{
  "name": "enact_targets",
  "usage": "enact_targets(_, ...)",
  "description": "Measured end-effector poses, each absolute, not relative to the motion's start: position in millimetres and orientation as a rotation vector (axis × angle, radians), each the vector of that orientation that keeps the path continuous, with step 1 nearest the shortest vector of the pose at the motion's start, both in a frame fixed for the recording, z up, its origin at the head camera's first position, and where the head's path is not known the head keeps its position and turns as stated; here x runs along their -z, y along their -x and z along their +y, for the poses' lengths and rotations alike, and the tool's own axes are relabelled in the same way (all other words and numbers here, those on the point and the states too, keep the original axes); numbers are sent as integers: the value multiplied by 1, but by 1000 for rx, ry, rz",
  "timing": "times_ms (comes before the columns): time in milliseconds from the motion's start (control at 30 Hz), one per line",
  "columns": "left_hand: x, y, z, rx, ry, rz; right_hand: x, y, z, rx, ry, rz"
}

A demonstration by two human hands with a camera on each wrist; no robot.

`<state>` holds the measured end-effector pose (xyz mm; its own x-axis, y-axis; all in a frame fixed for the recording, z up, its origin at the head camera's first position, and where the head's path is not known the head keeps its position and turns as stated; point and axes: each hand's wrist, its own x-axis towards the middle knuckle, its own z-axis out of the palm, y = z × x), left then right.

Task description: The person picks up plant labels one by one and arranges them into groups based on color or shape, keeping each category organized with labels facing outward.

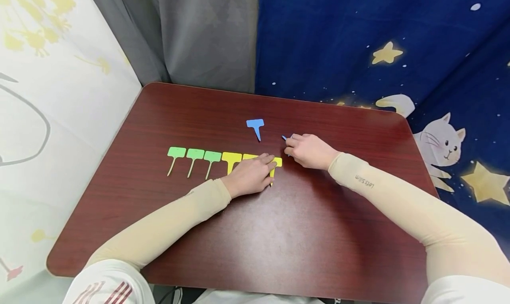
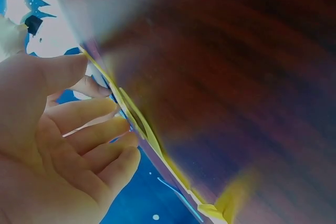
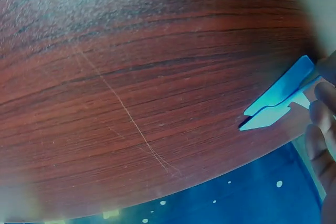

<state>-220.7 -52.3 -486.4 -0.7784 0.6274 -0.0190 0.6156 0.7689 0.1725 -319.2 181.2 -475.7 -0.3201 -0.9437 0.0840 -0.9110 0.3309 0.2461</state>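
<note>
A blue tag (image 3: 281, 86) is at the fingertips of the right hand (image 1: 308, 151), whose fingers are curled narrow and pinch it. In the head view only a small blue tip comes out beyond them; the right wrist view shows two flat blue parts, though I cannot tell if these are one tag or two. The left hand (image 1: 249, 175) lies palm down across the yellow tags (image 1: 232, 157), hiding part of their row. Its fingers, seen from the palm side in the left wrist view, are loosely bent and grip nothing. A flat blue tag (image 1: 255, 124) lies beyond this hand. Three green tags (image 1: 195, 154) continue the row leftward on the tabletop (image 1: 279, 242).
</note>
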Motion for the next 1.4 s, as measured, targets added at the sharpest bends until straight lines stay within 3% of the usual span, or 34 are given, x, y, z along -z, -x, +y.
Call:
enact_targets(800,476,225,-50,-97,-1070,2792,475,319,176,355,-1807,-2184)
enact_targets(1400,475,223,-46,60,-1089,2841,440,311,191,-216,-1520,-2347)
